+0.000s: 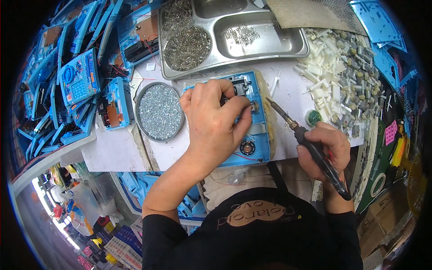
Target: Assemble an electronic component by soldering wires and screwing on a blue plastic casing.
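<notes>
A blue plastic toy housing [258, 139] lies in front of me on a yellowish pad. It has a round speaker [247, 147], a red wire and a black mechanism [241, 86] inside. My left hand [215, 114] reaches over the housing, thumb and fingers pinched together at its right half; whatever sits between the fingertips is hidden. My right hand [326, 146] is wrapped around a black electric screwdriver [317, 153] with a brass collar. Its tip points up and left, just right of the housing and apart from it.
A round dish of small screws [159, 112] stands left of the housing. Behind it is a steel compartment tray [211, 63] holding springs and small metal parts. White and grey plastic pieces [330, 81] are heaped at right, near a small green-filled tub [313, 118]. Blue housings [81, 81] pile up at left.
</notes>
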`<act>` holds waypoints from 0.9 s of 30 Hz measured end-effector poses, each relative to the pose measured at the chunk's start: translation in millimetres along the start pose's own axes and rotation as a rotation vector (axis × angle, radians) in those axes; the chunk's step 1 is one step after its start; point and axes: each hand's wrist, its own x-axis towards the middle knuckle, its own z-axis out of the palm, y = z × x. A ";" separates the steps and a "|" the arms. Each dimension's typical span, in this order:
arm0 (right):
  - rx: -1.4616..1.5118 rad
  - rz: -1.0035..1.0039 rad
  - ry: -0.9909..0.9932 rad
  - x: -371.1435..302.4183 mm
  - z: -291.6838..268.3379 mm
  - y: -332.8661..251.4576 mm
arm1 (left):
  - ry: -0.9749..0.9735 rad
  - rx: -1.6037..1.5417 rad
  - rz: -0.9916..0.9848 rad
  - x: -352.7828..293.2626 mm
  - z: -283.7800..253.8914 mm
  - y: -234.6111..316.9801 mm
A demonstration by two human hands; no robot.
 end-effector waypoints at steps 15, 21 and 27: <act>-0.002 -0.003 0.020 0.7 3.0 -0.5 | -0.024 -0.075 0.018 -7.8 -13.7 -5.5; 0.025 0.013 0.164 0.9 14.3 5.0 | -0.066 -0.223 -0.279 -51.8 -65.3 -20.4; 0.106 0.138 0.095 19.4 41.5 0.6 | 0.060 -0.297 -0.069 -49.8 -29.8 -14.9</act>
